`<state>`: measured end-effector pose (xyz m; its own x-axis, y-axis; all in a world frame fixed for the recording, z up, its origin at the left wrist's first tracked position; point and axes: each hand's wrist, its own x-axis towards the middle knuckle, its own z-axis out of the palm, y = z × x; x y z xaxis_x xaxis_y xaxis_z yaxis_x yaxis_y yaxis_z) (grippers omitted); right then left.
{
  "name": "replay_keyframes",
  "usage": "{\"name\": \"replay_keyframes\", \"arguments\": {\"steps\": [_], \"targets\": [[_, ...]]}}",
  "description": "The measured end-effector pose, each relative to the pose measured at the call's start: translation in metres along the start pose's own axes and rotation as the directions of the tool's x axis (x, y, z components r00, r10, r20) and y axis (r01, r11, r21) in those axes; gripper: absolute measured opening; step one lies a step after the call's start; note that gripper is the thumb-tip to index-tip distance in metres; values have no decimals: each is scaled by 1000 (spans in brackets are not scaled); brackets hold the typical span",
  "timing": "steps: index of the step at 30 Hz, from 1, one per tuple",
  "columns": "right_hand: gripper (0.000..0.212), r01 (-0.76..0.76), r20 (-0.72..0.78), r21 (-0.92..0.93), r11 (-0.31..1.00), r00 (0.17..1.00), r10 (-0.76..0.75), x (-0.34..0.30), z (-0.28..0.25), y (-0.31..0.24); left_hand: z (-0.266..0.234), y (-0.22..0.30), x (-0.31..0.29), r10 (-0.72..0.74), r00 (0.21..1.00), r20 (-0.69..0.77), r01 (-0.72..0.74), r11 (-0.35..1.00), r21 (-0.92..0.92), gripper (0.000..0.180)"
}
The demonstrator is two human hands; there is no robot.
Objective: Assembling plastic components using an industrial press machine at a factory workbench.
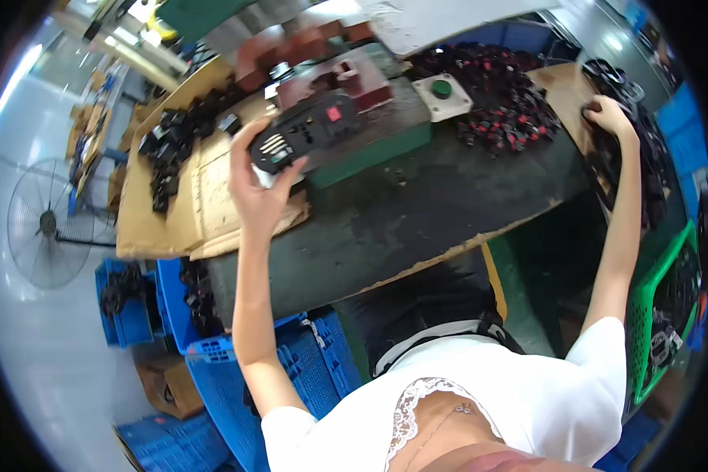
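Note:
My left hand [253, 177] grips one end of a black plastic housing [303, 132], which has pale metal strips near the fingers and a red piece toward its far end. The housing is held up in front of a fixture with dark red blocks [368, 88] on a green base [374, 153]. Off to the right, my right hand [610, 118] is closed, its fingertips at the edge of a heap of black parts [633, 149]. Whatever those fingers hold, if anything, is too dark and small to make out.
A white box with a green button [441, 88] sits right of the fixture, beside piled black-and-red parts [511, 118]. Cardboard [212, 189] with black pieces lies left on the dark table [417, 212]. Blue crates [228, 393], a fan [47, 223] and a green basket [645, 322] stand around.

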<state>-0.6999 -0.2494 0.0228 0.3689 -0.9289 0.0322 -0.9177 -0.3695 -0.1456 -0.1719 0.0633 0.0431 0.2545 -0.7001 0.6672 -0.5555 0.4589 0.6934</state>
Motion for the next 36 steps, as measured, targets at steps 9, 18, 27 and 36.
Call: {"name": "replay_keyframes", "arguments": {"steps": [9,18,27,36], "targets": [[25,-37,-210,-318,947,977,-32,23,40,-32,-23,21,-29,-30,995,-98,13,985,-172,65],[25,93,-361,-77,993,925,-114,57,54,7,-39,31,-42,-117,982,-148,87,978,-191,65],[58,-251,-143,-275,928,965,218,68,56,3,-59,39,-58,-356,917,-181,265,882,-390,52],[34,-100,-252,-156,983,966,59,83,54,16,-107,48,-100,-339,876,-343,258,931,-259,63]]}}
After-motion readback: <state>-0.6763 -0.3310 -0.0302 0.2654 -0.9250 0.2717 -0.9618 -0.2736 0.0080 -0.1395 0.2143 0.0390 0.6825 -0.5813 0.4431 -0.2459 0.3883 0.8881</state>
